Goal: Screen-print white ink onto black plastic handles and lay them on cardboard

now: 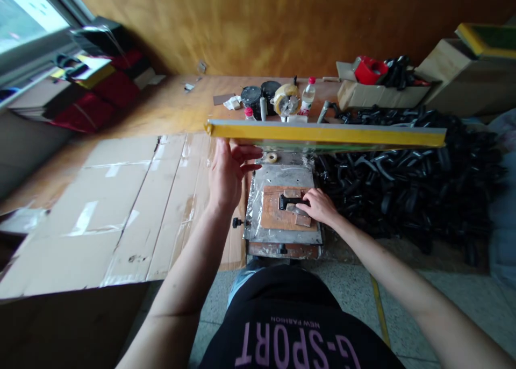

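My left hand (229, 170) is at the left end of a raised screen printing frame (326, 134), yellow along its edge with a green underside. Its upper fingers meet the frame's lower edge, while the other fingers stretch to the right, apart. Below the frame, my right hand (318, 205) pinches the right end of a black T-shaped plastic part (288, 201). That part lies on a small wooden block fixed to a wooden board (272, 213). Under the board is a grey metal plate (258, 232) with clear film around its edges.
A large heap of black plastic parts (403, 197) lies to the right. Flattened cardboard (133, 207) covers the bench on the left. Behind the frame stand a bottle (308, 96), dark tins (251, 97) and a tape roll (287, 97). An open carton (382, 94) sits at the back right.
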A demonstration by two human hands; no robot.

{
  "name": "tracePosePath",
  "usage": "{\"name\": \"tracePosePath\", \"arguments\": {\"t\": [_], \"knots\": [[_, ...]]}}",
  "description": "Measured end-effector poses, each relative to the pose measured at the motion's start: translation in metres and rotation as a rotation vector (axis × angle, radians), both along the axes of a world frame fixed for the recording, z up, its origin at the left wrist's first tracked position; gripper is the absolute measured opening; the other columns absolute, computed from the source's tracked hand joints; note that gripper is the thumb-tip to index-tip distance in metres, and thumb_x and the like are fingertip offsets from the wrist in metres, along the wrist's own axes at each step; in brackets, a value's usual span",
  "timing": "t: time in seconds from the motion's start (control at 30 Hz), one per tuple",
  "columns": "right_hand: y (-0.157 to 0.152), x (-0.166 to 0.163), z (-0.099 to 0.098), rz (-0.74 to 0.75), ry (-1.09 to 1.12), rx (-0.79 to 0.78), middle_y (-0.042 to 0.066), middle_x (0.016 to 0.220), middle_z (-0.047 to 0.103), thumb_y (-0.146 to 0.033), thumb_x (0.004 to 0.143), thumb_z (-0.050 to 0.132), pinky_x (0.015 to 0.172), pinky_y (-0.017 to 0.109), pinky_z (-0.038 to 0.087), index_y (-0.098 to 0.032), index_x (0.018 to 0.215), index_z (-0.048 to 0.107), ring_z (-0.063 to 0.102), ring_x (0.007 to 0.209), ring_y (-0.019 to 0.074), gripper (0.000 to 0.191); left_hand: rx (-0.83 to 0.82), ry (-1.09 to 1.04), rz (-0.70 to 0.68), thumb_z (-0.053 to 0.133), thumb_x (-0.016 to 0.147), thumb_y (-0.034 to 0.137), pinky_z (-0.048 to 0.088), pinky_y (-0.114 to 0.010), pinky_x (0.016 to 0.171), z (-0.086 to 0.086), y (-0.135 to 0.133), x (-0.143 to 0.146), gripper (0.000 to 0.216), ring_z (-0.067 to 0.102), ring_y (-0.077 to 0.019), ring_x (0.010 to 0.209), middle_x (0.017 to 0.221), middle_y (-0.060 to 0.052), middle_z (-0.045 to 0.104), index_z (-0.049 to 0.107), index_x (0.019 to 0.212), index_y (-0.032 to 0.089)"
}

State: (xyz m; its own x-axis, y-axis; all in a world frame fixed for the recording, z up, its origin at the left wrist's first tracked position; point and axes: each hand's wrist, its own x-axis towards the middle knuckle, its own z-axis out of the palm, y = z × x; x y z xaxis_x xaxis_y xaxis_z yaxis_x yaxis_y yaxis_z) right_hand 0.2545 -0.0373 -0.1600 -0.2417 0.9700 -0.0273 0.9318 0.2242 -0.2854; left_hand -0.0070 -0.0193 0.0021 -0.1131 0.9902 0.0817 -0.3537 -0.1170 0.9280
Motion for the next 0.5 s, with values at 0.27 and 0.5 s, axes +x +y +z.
{"name": "tracePosePath", "arguments": {"t": [0.27,0.5], "knots": [[-0.055,-0.074,0.022,0.018,0.208,0.072,0.009,0.09,0.066,-0.028,0.097,0.049,0.077,0.03,0.042,-0.018,0.092,0.059,0.058,0.089,0.021,0.016,-0.744,-0.06,-0.389,0.065,0.076,0.062,0.054,-0.029,0.058,-0.103,-0.106,0.038,0.056,0.069,-0.0221,0.079,0.098,-0.013,0.072,0.062,0.107,0.016],[-0.024,0.009,-0.001,-0.027,0.011,0.01,0.008,0.101,0.068,-0.01,0.095,0.043,0.087,0.029,0.04,-0.019,0.099,0.066,0.054,0.101,0.0196,0.025,-0.716,0.533,-0.073,0.052,0.08,0.06,0.023,-0.018,0.037,-0.167,-0.085,-0.058,0.043,0.035,-0.0065,0.035,0.049,0.003,0.053,0.053,0.076,0.017]]}}
